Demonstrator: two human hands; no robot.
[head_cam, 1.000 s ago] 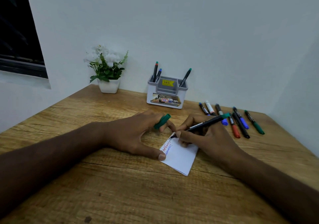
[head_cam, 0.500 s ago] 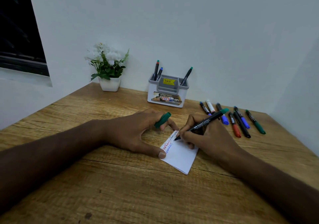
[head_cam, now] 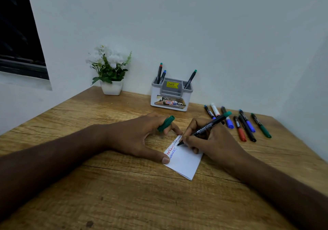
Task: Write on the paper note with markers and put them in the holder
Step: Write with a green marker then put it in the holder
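At upper centre, the white-and-grey plastic holder (head_cam: pixel 171 95) contains three markers (head_cam: pixel 190 79). The right hand (head_cam: pixel 211 141) grips a green-ended black marker (head_cam: pixel 205 127) with its tip on the white paper note (head_cam: pixel 184 162); the left hand (head_cam: pixel 140 137) pinches its green cap (head_cam: pixel 166 123).

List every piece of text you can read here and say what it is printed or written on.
"FABER-CASTELL": barrel of the green-capped marker in the right hand.
"49.00": yellow sticker inside the holder.
"42": small tag on the holder's front label.
"OPE", cut off: same label.
Handwriting on the paper note, red, blue, green: scribble, unreadable.
Print on the loose markers: too small.
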